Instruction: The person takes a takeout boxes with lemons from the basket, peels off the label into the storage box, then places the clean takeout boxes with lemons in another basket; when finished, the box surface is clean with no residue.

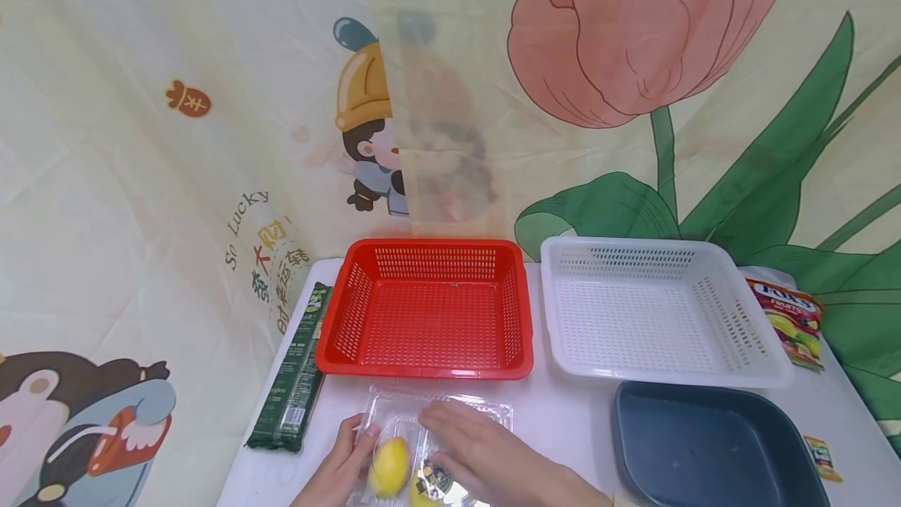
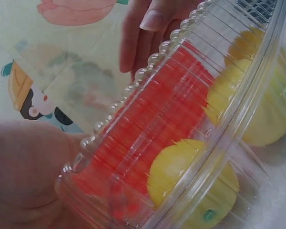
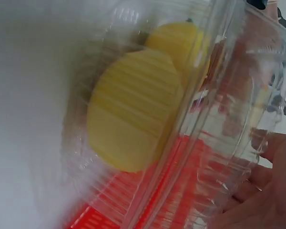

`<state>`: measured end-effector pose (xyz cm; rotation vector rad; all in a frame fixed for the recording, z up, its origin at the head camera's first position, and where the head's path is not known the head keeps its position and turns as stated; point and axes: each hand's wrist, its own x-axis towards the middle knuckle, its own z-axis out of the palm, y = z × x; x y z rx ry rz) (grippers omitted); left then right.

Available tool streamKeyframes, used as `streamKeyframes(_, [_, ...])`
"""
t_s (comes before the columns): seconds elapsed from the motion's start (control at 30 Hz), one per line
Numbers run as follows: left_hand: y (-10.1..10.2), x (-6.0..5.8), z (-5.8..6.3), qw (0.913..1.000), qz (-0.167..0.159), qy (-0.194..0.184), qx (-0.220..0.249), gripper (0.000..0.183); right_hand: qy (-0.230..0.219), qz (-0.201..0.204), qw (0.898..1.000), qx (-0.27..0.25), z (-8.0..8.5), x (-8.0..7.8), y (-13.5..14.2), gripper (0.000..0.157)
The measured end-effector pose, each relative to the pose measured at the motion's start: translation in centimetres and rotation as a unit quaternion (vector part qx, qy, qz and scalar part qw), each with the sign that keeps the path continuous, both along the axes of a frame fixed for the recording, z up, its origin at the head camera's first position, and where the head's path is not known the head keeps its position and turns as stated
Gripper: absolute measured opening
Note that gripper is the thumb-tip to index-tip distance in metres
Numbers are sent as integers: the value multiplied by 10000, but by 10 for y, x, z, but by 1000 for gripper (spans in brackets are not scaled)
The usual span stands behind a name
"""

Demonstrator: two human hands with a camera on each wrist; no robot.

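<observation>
A clear plastic clamshell box (image 1: 394,413) with yellow lemons (image 1: 389,466) inside lies at the bottom middle of the head view. My left hand (image 1: 345,460) grips its left side, thumb on the rim. Over the lid stretches my right hand (image 1: 479,444), its fingers extended and close together, partly covering a dark printed label (image 1: 432,480). In the left wrist view the box's beaded rim runs beside the left palm (image 2: 28,176). Through the ribbed plastic, the right wrist view shows a large lemon (image 3: 133,112) with another behind it.
A red basket (image 1: 422,372) stands just behind the box, with a white basket (image 1: 669,378) to its right. Further right are a dark blue bin (image 1: 697,444), a Fox's candy bag (image 1: 788,319) and a small packet (image 1: 822,458). A green noodle-like packet (image 1: 292,382) lies left.
</observation>
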<state>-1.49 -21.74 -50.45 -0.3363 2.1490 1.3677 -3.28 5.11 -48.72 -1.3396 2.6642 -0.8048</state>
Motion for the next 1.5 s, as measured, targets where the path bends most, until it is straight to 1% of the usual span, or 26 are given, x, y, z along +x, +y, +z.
streamKeyframes(0.1, [0,0,0,10000,-9,-29,32,83,-161,58,9998,51,-3,2,-1,52])
streamKeyframes(0.17, [-1,0,0,10000,-21,-35,52,83,-131,90,9998,86,-4,3,-2,51])
streamKeyframes(0.37, [0,1,0,9999,-3,-103,90,85,341,211,9992,-16,-7,4,-3,46])
streamKeyframes(0.63, [0,1,1,10000,-5,86,20,80,628,310,9972,-255,-8,4,-3,40])
streamKeyframes(0.83, [1,0,-1,10000,58,-35,4,84,689,335,9964,-371,-10,4,-4,36])
streamKeyframes(1.13, [0,0,-2,9999,62,136,-72,79,1275,515,9888,-582,-12,4,-6,28])
streamKeyframes(1.33, [1,0,-3,9999,98,44,-94,81,1168,556,9883,-812,-12,6,-6,27])
streamKeyframes(1.5, [2,0,-2,9998,109,-94,-108,86,1297,614,9848,-976,-13,7,-7,25])
